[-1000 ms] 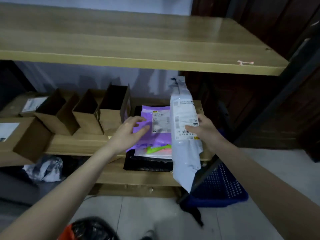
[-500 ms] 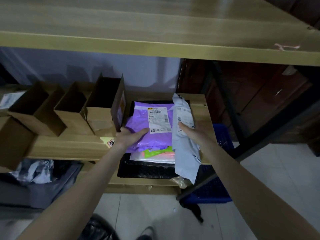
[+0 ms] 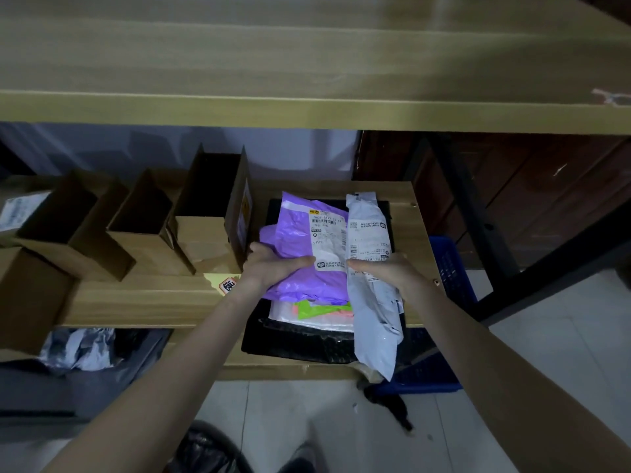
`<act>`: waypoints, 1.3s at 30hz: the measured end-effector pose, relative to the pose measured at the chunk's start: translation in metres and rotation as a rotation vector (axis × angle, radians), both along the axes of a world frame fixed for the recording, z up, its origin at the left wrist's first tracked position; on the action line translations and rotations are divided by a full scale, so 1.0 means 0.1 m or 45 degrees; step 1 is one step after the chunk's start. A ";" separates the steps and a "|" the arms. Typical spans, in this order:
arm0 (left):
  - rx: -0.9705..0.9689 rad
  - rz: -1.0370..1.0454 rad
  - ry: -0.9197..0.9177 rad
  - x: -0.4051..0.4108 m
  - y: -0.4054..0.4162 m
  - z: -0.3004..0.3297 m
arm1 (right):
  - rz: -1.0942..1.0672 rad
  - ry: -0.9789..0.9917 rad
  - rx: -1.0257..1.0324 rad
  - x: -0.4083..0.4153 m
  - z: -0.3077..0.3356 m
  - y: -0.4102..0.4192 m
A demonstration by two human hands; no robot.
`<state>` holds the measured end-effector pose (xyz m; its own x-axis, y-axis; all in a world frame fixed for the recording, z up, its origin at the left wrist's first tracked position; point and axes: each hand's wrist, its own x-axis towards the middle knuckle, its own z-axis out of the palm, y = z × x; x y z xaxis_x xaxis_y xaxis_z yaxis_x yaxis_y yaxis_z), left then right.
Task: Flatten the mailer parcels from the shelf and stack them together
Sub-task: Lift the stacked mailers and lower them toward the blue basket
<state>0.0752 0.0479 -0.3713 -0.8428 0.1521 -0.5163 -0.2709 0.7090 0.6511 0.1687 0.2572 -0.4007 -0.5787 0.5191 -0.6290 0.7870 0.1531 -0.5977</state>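
Hands grip mailers — left hand (image 3: pixel 273 268) purple mailer (image 3: pixel 300 268), right hand (image 3: pixel 386 269) grey mailer (image 3: pixel 372 302).

The left hand (image 3: pixel 273 268) grips the left mailer (image 3: pixel 304 254); the right hand (image 3: pixel 386 271) grips the right mailer (image 3: pixel 370 302). The two mailers lie side by side, edges touching between the grips. Both rest on a stack of flat parcels (image 3: pixel 307 315) on the lower shelf (image 3: pixel 136 295); the stack's near end overhangs the shelf edge. Left of the left grip stand open cartons (image 3: pixel 191 233) in a row. Right of the right grip, below the shelf, sits a crate (image 3: pixel 450 271). An upper shelf (image 3: pixel 307 80) lies above both grips.
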 end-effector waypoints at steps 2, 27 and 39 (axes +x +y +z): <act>0.061 0.007 -0.003 -0.01 0.00 -0.01 | -0.035 -0.002 0.010 0.05 0.33 -0.21; 0.267 0.112 0.461 2.10 -0.55 0.54 | 0.391 0.372 0.464 1.83 1.17 -0.60; 0.220 0.096 0.672 3.54 -0.42 1.30 | 0.517 0.463 0.617 3.13 1.92 -0.37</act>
<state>0.4289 0.0061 -0.2411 -0.9919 0.1265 0.0060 0.0778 0.5713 0.8170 0.4817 0.2201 -0.2083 -0.9134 0.3906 -0.1145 0.3766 0.7044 -0.6016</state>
